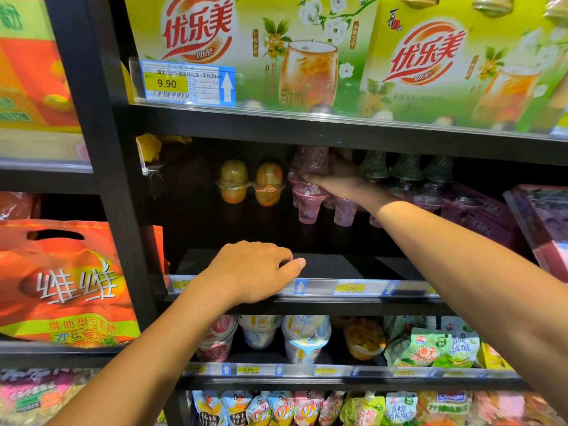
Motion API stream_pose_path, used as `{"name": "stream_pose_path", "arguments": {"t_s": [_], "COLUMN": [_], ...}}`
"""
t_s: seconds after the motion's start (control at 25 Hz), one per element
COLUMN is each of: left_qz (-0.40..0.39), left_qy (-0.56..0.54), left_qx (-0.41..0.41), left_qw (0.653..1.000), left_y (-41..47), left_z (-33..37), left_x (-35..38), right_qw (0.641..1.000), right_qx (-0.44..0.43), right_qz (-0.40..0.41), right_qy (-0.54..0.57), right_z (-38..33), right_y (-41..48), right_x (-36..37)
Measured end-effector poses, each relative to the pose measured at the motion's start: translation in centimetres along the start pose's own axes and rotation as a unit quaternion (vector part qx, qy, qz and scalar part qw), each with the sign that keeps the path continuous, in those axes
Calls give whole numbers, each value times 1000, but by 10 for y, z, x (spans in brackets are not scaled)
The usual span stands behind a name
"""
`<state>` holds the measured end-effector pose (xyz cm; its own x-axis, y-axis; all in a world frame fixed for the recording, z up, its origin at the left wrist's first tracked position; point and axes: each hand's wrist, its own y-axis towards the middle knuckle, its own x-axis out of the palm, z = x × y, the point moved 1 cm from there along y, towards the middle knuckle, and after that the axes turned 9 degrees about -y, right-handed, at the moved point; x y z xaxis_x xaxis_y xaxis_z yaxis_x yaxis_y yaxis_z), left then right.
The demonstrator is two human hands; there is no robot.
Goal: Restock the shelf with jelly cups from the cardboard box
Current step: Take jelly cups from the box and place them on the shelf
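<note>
My right hand (335, 179) reaches deep into the middle shelf and grips a purple cone-shaped jelly cup (309, 162) at the back. More purple cups (344, 210) stand beside and below it, mirrored in the glossy black shelf board. To the left, two orange fruit jelly cups (234, 173) stand side by side. Dark green cups (407, 167) line up to the right of my hand. My left hand (252, 272) rests on the shelf's front edge (353, 287), fingers loosely bent and holding nothing. The cardboard box is out of view.
Green milk-tea boxes (307, 50) fill the shelf above. Yoghurt and jelly tubs (304, 336) stand on the shelf below, with pouches (282, 407) under them. An orange bag (67, 281) stands at the left, a pink box (541, 222) at the right. Black uprights (123, 210) frame the bay.
</note>
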<state>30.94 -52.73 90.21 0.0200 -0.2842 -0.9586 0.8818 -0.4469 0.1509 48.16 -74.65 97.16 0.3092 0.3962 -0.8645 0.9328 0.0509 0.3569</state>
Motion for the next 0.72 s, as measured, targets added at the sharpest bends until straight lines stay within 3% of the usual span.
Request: {"name": "stream_pose_path", "arguments": {"t_s": [0.36, 0.72], "left_qz": [1, 9], "left_qy": [1, 4], "left_qx": [3, 5], "left_qw": [1000, 1000], "left_y": [-2, -2], "left_z": [0, 1], "left_x": [-1, -1], "right_qw": [998, 998], "right_qx": [10, 42], "right_qz": [43, 11], "right_qy": [-45, 39], "right_z": [-7, -14], "right_y": [-1, -11], "right_x": [2, -4]}}
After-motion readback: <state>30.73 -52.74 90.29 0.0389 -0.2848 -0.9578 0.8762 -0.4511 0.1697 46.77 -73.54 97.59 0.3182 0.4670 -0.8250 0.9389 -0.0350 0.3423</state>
